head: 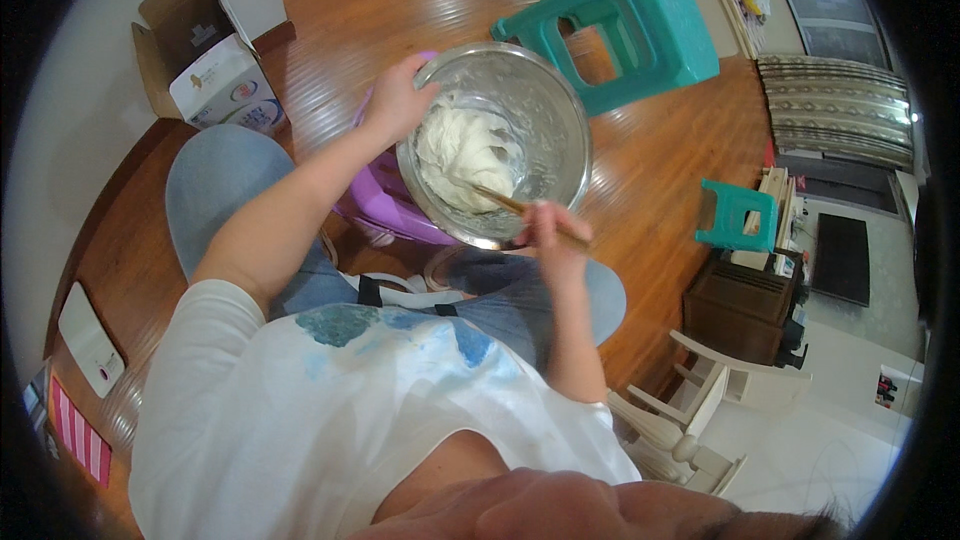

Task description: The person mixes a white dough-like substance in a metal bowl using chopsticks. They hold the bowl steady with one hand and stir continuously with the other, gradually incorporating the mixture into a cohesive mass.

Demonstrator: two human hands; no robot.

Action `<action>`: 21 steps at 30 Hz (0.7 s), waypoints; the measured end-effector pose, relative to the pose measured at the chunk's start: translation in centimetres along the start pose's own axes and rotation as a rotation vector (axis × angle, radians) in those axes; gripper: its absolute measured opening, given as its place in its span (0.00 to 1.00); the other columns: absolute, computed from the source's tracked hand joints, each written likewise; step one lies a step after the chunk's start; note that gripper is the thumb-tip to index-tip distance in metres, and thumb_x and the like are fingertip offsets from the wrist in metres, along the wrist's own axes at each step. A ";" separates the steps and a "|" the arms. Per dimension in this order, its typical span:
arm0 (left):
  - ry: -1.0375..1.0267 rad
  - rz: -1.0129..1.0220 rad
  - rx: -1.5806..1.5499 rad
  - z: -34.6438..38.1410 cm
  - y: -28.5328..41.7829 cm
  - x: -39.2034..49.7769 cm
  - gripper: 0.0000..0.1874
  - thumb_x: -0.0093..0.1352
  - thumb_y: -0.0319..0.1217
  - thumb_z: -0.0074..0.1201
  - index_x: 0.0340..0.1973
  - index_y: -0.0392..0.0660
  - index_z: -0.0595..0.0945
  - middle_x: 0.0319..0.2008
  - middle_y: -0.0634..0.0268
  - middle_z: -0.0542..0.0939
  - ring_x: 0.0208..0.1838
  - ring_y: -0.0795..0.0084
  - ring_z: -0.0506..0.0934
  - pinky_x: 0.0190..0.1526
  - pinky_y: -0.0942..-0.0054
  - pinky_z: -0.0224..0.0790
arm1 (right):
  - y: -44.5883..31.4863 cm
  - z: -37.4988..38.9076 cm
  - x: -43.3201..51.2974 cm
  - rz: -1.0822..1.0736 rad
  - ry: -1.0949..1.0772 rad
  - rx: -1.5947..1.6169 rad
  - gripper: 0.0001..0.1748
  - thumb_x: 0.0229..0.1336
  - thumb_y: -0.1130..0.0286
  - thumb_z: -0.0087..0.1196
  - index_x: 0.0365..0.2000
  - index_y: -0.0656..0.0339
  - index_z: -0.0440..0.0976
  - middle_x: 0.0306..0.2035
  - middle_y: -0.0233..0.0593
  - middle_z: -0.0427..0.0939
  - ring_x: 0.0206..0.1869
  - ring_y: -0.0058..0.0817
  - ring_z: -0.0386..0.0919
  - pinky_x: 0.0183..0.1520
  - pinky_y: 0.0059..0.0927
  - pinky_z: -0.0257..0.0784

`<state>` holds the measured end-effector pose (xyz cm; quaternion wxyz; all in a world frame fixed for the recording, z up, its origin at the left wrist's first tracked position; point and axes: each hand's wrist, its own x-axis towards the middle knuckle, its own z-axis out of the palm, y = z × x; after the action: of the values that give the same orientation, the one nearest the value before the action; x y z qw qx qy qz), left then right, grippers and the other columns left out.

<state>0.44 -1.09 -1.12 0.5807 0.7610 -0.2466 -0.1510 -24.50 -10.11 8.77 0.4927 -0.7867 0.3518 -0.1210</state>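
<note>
A round stainless steel bowl [551,127] is tilted above a purple plastic stool [390,199], in front of my knees. Soft white dough [469,154] lies in its left part, and smears of it coat the inner wall. My left hand [401,101] grips the bowl's rim at the upper left. In my right hand [556,229], at the lower right rim, are wooden chopsticks or a similar thin stick [495,196], whose far end is in the dough. How the bowl's underside rests is hidden.
Beyond the bowl a teal plastic stool [660,37] lies on its side on the wood floor. An open cardboard box [225,86] stands by the wall at the left. Farther right are a second teal stool [739,215], a dark wooden cabinet [739,307] and a white chair [701,397].
</note>
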 end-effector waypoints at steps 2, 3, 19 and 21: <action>0.002 0.020 -0.031 0.1 -0.2 0.1 0.19 0.60 0.28 0.58 0.48 0.42 0.79 0.40 0.54 0.82 0.43 0.61 0.80 0.47 0.68 0.70 | 0.3 -2.8 0.9 0.105 0.053 0.085 0.17 0.66 0.63 0.47 0.26 0.64 0.75 0.21 0.34 0.76 0.19 0.19 0.75 0.21 0.18 0.67; 0.000 0.026 -0.051 0.2 -0.3 0.1 0.19 0.60 0.28 0.58 0.48 0.42 0.79 0.40 0.54 0.82 0.43 0.61 0.80 0.47 0.67 0.70 | 0.2 -4.2 1.2 0.095 0.058 0.116 0.17 0.66 0.63 0.47 0.26 0.64 0.75 0.20 0.34 0.76 0.19 0.20 0.76 0.21 0.18 0.66; 0.007 0.031 -0.053 0.1 0.2 -0.1 0.18 0.59 0.27 0.55 0.47 0.42 0.78 0.43 0.53 0.80 0.48 0.56 0.77 0.51 0.66 0.68 | 0.2 -2.9 10.6 -0.085 0.335 0.134 0.20 0.65 0.63 0.47 0.20 0.65 0.70 0.17 0.37 0.73 0.15 0.23 0.73 0.17 0.20 0.65; 0.011 0.010 -0.021 0.1 0.3 -0.2 0.18 0.59 0.26 0.55 0.46 0.42 0.79 0.43 0.53 0.80 0.48 0.56 0.77 0.51 0.66 0.68 | 0.9 -1.0 12.0 -0.038 0.321 0.184 0.20 0.65 0.63 0.47 0.20 0.65 0.71 0.17 0.37 0.73 0.14 0.22 0.72 0.17 0.20 0.65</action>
<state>0.16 -1.09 -0.86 0.5907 0.7545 -0.2457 -0.1466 -16.80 -19.10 6.63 0.4976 -0.7156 0.3983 -0.2858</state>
